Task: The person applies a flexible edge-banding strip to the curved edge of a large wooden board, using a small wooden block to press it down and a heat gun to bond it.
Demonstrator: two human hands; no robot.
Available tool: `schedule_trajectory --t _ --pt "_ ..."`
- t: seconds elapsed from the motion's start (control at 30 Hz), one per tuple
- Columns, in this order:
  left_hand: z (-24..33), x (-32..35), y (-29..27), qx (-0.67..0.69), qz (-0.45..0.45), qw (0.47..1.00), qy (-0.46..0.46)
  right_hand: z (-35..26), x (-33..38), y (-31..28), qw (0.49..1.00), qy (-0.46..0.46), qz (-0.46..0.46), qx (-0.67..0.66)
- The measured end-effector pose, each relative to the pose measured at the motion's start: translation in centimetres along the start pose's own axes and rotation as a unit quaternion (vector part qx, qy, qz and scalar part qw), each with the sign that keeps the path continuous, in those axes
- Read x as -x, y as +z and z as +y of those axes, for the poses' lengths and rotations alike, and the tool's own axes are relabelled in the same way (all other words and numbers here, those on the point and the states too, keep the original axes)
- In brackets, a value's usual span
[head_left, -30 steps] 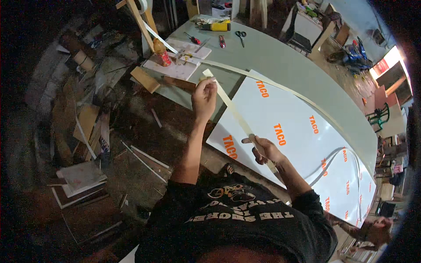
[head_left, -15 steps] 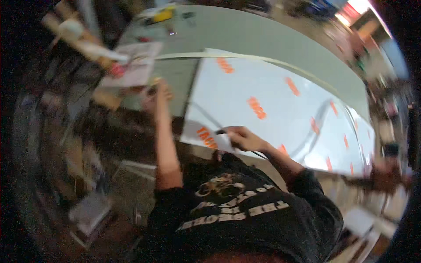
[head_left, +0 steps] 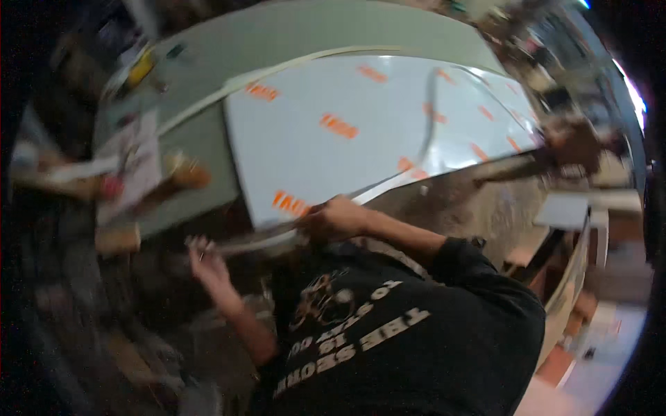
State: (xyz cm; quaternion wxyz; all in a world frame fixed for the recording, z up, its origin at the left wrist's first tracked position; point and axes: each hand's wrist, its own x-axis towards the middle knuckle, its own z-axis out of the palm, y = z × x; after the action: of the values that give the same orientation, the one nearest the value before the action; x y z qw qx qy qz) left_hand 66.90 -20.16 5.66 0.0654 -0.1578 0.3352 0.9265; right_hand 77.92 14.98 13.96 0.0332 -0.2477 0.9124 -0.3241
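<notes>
Table: grey-green top filling the upper half of the frame, curved by the lens, its left end crowded with small things.
White sheet: a large glossy panel with orange marks, lying flat on the table from centre to upper right; its near corner hangs over the table edge at centre.
Person: a dark shirt with pale lettering fills the lower centre and right; both forearms reach up from it.
Long strip: thin and pale, running from the left hand at lower left, past the right hand at centre, then curving up over the white sheet toward the upper right; blurred along most of its length.
Papers: a pale printed stack at the left end of the table, well apart from the sheet.
Right hand: at centre, fingers closed around the strip just at the sheet's near corner.
Left hand: lower left of centre, below the table edge, pinched on the strip's end; blur hides the fingers' exact hold.
</notes>
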Motion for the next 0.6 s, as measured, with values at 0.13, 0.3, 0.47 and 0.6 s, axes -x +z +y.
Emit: schedule_trajectory --t 0.13,0.3,0.47,0.6 --pt "-0.8 3.3 -3.7 -0.255 0.025 0.964 0.071 -1.3 1.1 4.0 0.997 -0.003 -0.045 0.060" --pt "-1.6 4.9 -6.3 -0.216 0.080 0.971 -0.067 -2.3 3.5 6.7 0.983 0.125 -0.070 0.118" --pt "-5.1 5.6 -5.4 -0.193 0.040 0.976 -0.094 -3.8 6.0 5.9 0.959 0.245 -0.036 0.139" --pt "-9.3 5.3 -3.7 -0.185 0.019 0.979 -0.087 -4.4 8.0 4.2 0.926 0.332 -0.046 0.171"
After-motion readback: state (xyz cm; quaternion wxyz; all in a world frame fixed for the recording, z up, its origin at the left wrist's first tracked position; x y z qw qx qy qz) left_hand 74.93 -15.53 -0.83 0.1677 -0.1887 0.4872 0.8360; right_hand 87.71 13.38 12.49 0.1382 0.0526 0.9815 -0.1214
